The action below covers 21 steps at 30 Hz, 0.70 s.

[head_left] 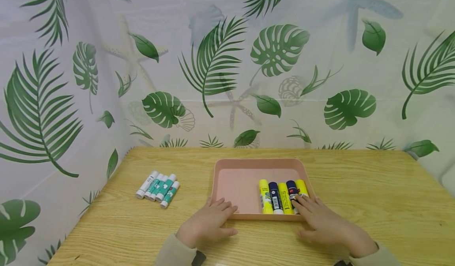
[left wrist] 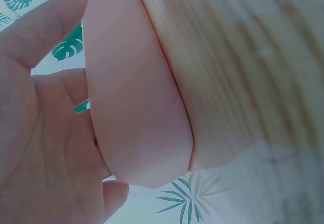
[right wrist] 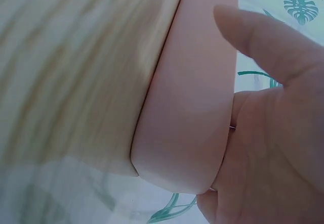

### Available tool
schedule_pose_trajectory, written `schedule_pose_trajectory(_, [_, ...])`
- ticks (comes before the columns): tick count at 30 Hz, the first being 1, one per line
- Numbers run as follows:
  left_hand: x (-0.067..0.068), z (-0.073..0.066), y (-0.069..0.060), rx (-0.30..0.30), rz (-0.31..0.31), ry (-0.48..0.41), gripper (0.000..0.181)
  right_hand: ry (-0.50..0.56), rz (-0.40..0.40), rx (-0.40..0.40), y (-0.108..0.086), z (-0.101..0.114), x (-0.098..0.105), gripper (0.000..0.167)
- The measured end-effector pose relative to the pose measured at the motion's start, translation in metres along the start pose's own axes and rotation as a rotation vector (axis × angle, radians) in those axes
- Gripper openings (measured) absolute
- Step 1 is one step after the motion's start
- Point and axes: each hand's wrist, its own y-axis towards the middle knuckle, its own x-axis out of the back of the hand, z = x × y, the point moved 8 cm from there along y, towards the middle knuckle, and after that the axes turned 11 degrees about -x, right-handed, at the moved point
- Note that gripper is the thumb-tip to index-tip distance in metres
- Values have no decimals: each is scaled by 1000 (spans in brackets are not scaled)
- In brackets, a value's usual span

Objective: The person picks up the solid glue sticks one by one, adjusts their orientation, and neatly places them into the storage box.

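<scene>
A shallow pink tray (head_left: pixel 236 179) stands on the table in the head view. My left hand (head_left: pixel 209 223) rests over its near left corner, fingers extended across the rim and thumb outside. At the near right corner lies my right hand (head_left: pixel 327 222), its fingers over the rim, some close to the glue sticks. Inside the tray's right half, yellow glue sticks (head_left: pixel 285 199) alternate with navy glue sticks (head_left: pixel 275 197) in a row. Both wrist views show the tray's outer wall (left wrist: pixel 136 92) beside an uncurled thumb; the fingertips are partly hidden behind the wall.
Several white-and-green glue sticks (head_left: pixel 161 187) lie in a slanted group on the left of the wooden table (head_left: pixel 373 187). A leaf-patterned cloth (head_left: pixel 220 112) hangs behind the table and along its left side.
</scene>
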Motion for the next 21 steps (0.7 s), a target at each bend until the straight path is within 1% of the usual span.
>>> schedule_pose_trajectory(5, [1,0,0,-4,-9,4,59,-9,-17,16,-1,1,0,80])
schedule_pose_trajectory(12, [4,1,0,-16,-43,-8,57,-11,-31,35,-1,2,0,80])
schedule_pose_trajectory(17, [9,2,0,-32,-95,-6,53,-4,-32,42,-2,2,0,80])
schedule_pose_trajectory(21, [15,2,1,-42,-155,27,50,-8,-39,44,-2,2,0,80])
